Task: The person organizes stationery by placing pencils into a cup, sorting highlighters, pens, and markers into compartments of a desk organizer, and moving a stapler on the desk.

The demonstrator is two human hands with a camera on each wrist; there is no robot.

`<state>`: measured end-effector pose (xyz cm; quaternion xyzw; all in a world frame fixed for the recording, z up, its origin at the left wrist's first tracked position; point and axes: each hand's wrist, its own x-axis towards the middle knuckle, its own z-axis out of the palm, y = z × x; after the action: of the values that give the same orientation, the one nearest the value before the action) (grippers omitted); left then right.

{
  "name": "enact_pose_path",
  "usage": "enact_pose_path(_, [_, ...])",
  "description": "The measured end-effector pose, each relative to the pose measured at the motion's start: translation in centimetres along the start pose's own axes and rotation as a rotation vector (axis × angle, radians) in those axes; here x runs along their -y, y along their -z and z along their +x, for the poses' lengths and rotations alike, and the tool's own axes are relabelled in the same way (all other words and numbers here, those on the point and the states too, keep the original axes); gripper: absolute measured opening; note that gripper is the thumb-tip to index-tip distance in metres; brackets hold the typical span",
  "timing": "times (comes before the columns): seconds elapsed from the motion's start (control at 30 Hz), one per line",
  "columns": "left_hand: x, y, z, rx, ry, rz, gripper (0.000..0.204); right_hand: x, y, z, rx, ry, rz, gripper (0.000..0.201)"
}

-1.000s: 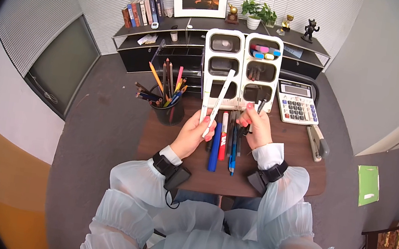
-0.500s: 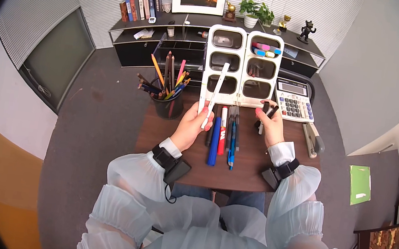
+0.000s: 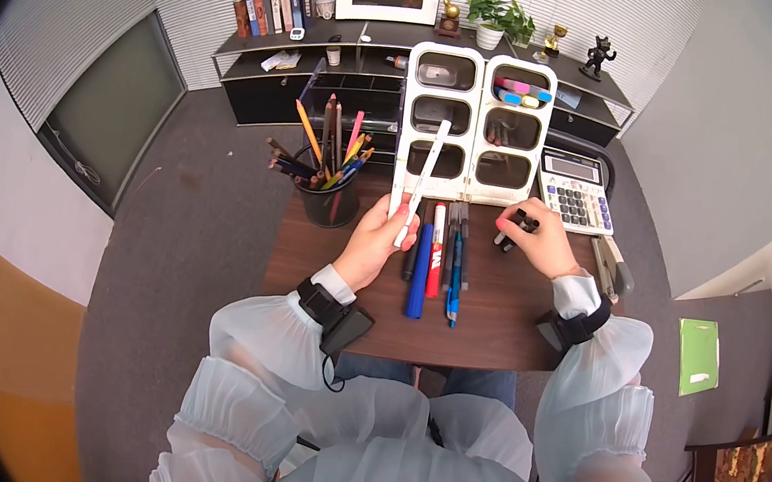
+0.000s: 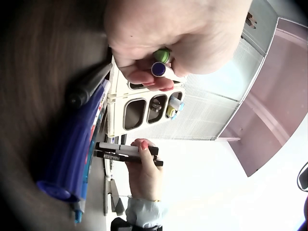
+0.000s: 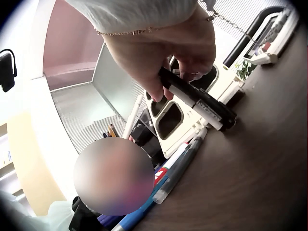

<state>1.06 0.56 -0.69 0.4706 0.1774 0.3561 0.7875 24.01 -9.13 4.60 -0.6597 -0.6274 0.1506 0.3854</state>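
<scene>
My left hand [image 3: 372,244] grips two slim white pens [image 3: 432,159] pointing up and away. Their ends, one green and one purple [image 4: 158,69], show in the left wrist view. Over the right part of the table, my right hand [image 3: 547,243] pinches a couple of black-and-white markers [image 5: 192,102], their lower ends close to the tabletop. Between the hands lie a thick blue marker [image 3: 418,279], a red-and-white marker [image 3: 435,252], a blue pen [image 3: 454,294] and several grey pens. Behind them stands a white organizer [image 3: 475,136] with dark compartments.
Highlighters [image 3: 522,93] sit in the organizer's top right compartment. A black mesh cup [image 3: 327,209] of pencils stands at left. On the right are a calculator [image 3: 578,190] and a stapler [image 3: 609,267]. A shelf [image 3: 259,97] with books stands behind the table [image 3: 364,331].
My right hand has moved right, away from the row of pens, and lowered toward the table with the black-and-white markers. The left hand keeps its hold on the white pens and has barely moved.
</scene>
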Motion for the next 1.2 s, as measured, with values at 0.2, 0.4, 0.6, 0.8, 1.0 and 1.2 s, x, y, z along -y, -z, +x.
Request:
enact_pose_path(0.2, [0.0, 0.1, 0.1, -0.003, 0.005, -0.010, 0.025, -0.2, 1.6, 0.6, 0.059, 0.062, -0.166, 0.012])
enact_pose_path(0.4, [0.2, 0.2, 0.1, 0.005, -0.008, -0.009, 0.024, 0.7, 2.7, 0.8, 0.174, -0.083, -0.123, 0.017])
enact_pose_path(0.6, [0.3, 0.3, 0.3, 0.008, -0.009, 0.001, 0.023, 2.1, 3.1, 1.6, 0.258, -0.083, -0.261, 0.016])
enact_pose_path(0.8, [0.4, 0.4, 0.3, 0.012, -0.027, 0.013, 0.023, 6.7, 4.2, 5.3, -0.209, 0.215, -0.012, 0.014])
enact_pose_path(1.0, [0.3, 0.1, 0.2, -0.025, -0.042, 0.040, 0.022, 9.6, 2.3, 11.4, -0.339, 0.403, -0.140, 0.018])
enact_pose_path(1.2, [0.8, -0.1, 0.2, -0.008, -0.113, 0.095, 0.022, 8.1, -1.7, 16.0, -0.251, 0.540, -0.398, 0.016])
